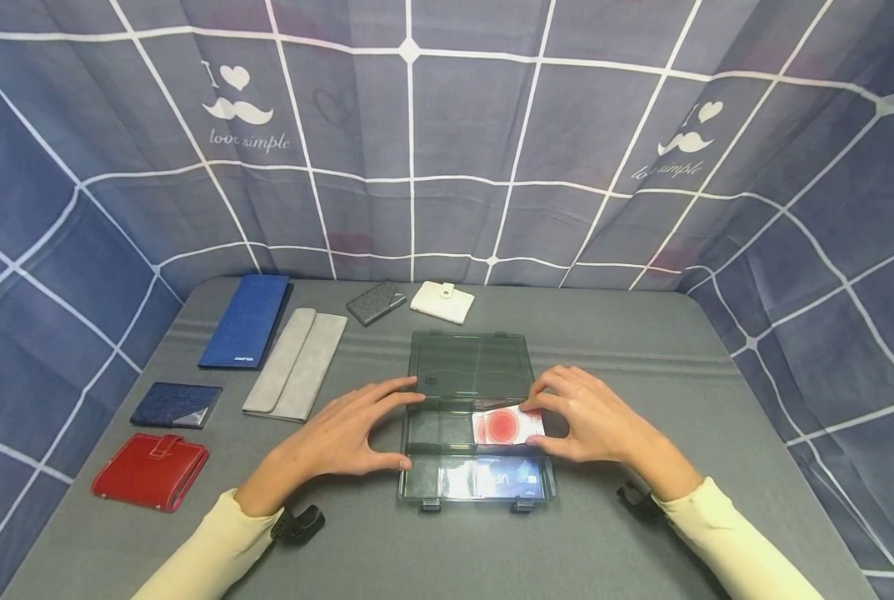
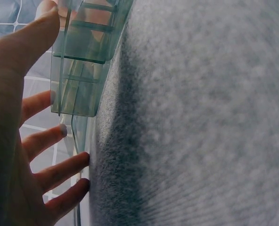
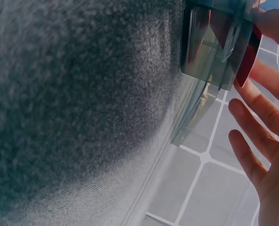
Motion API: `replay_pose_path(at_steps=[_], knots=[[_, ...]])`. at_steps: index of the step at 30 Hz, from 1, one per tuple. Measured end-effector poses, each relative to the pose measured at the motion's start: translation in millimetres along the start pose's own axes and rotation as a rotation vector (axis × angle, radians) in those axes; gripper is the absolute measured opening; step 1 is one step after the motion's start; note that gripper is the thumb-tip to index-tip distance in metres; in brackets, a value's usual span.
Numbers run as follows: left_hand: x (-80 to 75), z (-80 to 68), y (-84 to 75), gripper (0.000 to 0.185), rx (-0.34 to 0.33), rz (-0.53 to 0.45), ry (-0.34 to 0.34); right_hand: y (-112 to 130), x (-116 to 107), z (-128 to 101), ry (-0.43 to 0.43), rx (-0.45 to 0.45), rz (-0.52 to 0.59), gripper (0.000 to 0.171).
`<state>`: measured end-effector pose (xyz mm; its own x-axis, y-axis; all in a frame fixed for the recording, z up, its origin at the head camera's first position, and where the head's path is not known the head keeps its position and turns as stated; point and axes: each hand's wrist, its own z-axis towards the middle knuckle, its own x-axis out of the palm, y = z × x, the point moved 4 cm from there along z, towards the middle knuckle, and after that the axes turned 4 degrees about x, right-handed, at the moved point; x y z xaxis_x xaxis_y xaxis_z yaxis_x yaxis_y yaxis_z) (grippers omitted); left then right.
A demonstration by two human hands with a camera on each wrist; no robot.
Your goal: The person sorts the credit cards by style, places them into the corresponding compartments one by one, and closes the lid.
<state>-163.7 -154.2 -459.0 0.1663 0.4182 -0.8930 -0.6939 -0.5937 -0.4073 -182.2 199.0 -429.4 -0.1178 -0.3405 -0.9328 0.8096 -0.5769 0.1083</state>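
A clear dark-tinted plastic box (image 1: 422, 486) lies with its lid (image 1: 469, 362) open toward the back. In its middle row is a white card with a red circle (image 1: 501, 427), tilted up at its right end. My right hand (image 1: 589, 417) pinches this card's right edge between thumb and fingers; in the right wrist view the card's dark red side (image 3: 249, 59) shows beside the box wall. My left hand (image 1: 349, 429) rests at the box's left edge, thumb and fingertips touching it, fingers extended. A blue and white card (image 1: 508, 478) lies in the front row.
To the left are a blue folder (image 1: 246, 321), a grey flap wallet (image 1: 297, 364), a navy card holder (image 1: 177, 405) and a red wallet (image 1: 151, 471). Behind the box lie a dark grey card holder (image 1: 376, 303) and a white snap wallet (image 1: 442, 302). A checked curtain (image 1: 461, 125) encloses the table.
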Motion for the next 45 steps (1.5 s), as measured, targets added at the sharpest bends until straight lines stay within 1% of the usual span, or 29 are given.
replay_pose_path(at_steps=[6,11,22,33,36,38,42,45], knots=[[0.4,-0.1,0.8,0.092,-0.009,0.002,0.007,0.7,3.0,0.2,-0.007,-0.008,0.013,0.035],[1.2,0.1,1.1,0.091,-0.001,0.004,-0.002,0.6,4.5,-0.8,0.000,-0.003,0.018,0.035],[1.7,1.2,0.3,0.092,0.000,0.000,0.004,-1.4,3.2,-4.2,0.011,-0.016,0.018,0.033],[-1.1,-0.3,-2.1,0.090,-0.015,-0.006,0.031,0.3,-1.6,-11.5,-0.005,0.018,0.041,0.036],[-2.5,-0.4,-3.4,0.090,-0.009,-0.001,0.021,-2.1,-3.9,-12.1,-0.021,0.067,0.036,0.038],[-3.1,-0.2,-4.2,0.090,-0.005,-0.001,0.014,-6.0,-5.4,-12.9,-0.036,0.123,0.033,0.041],[-3.8,0.4,-5.3,0.091,-0.013,-0.003,0.008,-15.8,-6.2,-15.1,-0.061,0.260,0.037,0.049],[-4.9,1.9,-4.9,0.093,-0.050,-0.025,0.004,-22.4,-3.0,-16.9,-0.049,0.386,0.063,0.055]])
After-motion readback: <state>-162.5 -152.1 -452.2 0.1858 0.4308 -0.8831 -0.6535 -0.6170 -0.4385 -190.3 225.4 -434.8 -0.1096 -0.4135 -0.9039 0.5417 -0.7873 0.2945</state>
